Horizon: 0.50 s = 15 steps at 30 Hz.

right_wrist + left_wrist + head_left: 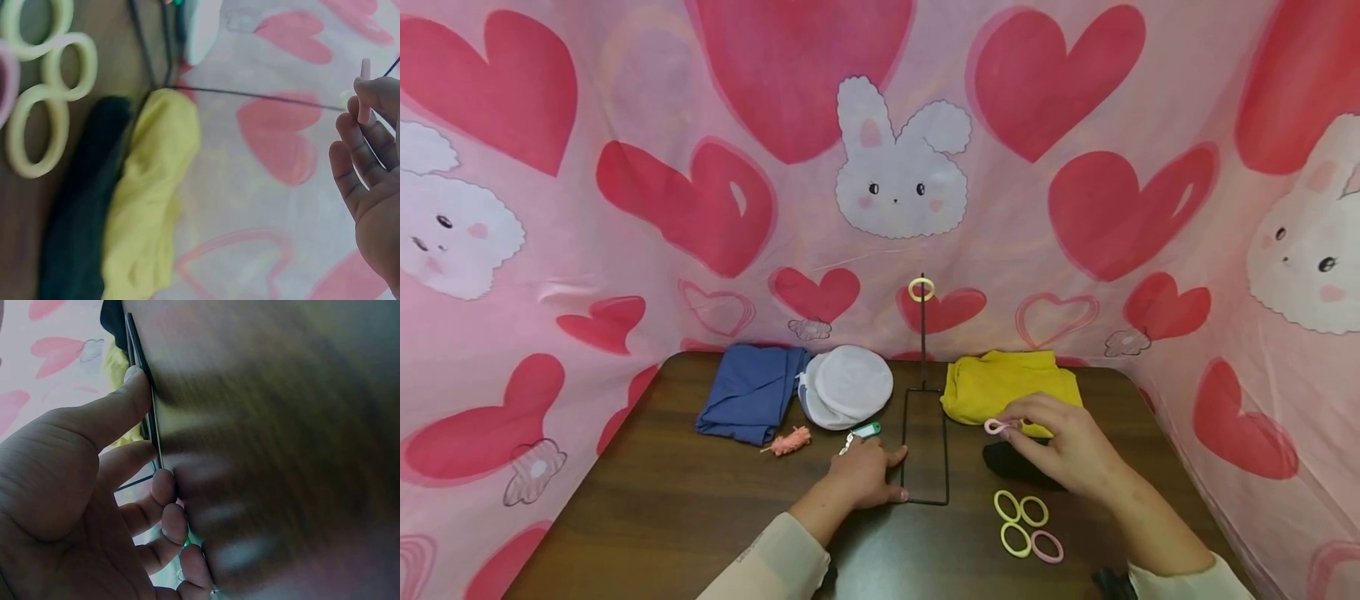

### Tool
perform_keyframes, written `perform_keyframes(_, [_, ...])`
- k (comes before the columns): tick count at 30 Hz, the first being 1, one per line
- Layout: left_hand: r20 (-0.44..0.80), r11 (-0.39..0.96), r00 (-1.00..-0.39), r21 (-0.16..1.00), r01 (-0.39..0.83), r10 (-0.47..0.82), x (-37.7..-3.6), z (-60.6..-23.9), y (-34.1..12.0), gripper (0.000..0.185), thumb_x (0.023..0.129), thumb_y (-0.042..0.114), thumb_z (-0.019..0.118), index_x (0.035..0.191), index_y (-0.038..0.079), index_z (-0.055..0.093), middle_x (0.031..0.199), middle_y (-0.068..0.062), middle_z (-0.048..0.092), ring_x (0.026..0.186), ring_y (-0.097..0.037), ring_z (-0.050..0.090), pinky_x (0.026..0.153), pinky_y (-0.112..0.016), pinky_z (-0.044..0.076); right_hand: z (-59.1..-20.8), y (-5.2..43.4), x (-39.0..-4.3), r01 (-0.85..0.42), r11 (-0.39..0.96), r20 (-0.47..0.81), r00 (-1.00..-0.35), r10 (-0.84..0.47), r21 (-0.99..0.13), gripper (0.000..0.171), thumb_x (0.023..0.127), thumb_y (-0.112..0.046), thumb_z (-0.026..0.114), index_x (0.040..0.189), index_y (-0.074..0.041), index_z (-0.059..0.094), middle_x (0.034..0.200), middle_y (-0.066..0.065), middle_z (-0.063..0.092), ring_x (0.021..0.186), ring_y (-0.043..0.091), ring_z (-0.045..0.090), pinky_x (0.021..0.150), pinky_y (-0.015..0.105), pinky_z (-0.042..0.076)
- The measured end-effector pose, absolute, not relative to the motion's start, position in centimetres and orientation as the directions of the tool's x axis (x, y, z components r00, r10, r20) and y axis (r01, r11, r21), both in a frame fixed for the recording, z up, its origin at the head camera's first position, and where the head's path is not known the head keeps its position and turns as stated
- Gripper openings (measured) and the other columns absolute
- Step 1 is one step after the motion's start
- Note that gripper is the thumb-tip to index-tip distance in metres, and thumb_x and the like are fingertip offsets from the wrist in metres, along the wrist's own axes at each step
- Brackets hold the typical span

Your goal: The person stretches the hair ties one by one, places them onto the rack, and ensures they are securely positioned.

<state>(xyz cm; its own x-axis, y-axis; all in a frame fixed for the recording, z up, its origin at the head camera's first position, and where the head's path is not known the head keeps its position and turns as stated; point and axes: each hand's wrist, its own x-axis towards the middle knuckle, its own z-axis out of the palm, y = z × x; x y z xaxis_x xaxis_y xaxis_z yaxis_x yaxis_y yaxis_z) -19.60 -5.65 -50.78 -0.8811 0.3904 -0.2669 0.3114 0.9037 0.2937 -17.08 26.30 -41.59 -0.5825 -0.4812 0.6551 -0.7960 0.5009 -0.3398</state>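
Note:
A black wire stand [947,454] has a rectangular base on the table and a tall upright, with a yellow ring [911,289] near its top. My left hand [863,472] rests on the base's left side, thumb and index finger touching the wire [150,394]. To the right, my right hand [1060,437] pinches a pink ring [364,112] between thumb and fingers, above a black cloth [1011,463] and in front of a folded yellow cloth [1011,379]. Several yellow rings [1016,540] and one pink ring [1057,546] lie nearer on the table.
At the back left lie a folded blue cloth [748,392] and a round white item [853,383]. Beside the left hand are an orange yarn bundle [790,441] and a green key tag [867,431]. A pink patterned curtain [880,258] surrounds the table [647,500].

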Motion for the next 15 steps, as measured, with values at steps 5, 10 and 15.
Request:
perform_keyframes(5, [-0.263, 0.901, -0.88, 0.295, 0.318, 0.396, -19.7, -50.9, -5.7, 0.075, 0.082, 0.064, 0.079, 0.149, 0.041, 0.056, 0.145, -0.01, 0.056, 0.132, -0.04, 0.048, 0.09, -0.071, 0.047, -39.9, 24.7, -17.4, -0.856, 0.437, 0.724, -0.484, -0.491, -0.276, 0.015, 0.094, -0.024, 0.08, 0.108, -0.019, 0.077, 0.1, -0.009, 0.073, 0.089, 0.01, 0.067, 0.09, 0.014, 0.049])
perform_keyframes(10, [-0.267, 0.905, -0.882, 0.294, 0.309, 0.388, -19.7, -51.0, -5.8, 0.074, 0.082, 0.064, 0.079, 0.149, 0.042, 0.056, 0.147, -0.01, 0.055, 0.134, -0.04, 0.046, 0.092, -0.072, 0.046, -38.4, 23.1, -17.6, -0.887, 0.373, 0.749, -0.438, -0.497, -0.271, 0.017, 0.09, -0.017, 0.082, 0.107, -0.015, 0.077, 0.099, -0.004, 0.074, 0.088, 0.013, 0.069, 0.084, 0.018, 0.053])
perform_keyframes(15, [-0.264, 0.904, -0.883, 0.296, 0.309, 0.388, -19.7, -51.1, -5.7, 0.075, 0.081, 0.063, 0.08, 0.149, 0.042, 0.056, 0.147, -0.01, 0.056, 0.134, -0.041, 0.046, 0.092, -0.072, 0.045, -37.0, 21.5, -17.4, -0.906, 0.346, 0.774, -0.397, -0.494, -0.244, 0.018, 0.097, -0.028, 0.075, 0.106, -0.012, 0.077, 0.099, -0.002, 0.075, 0.086, 0.014, 0.069, 0.083, 0.017, 0.054])
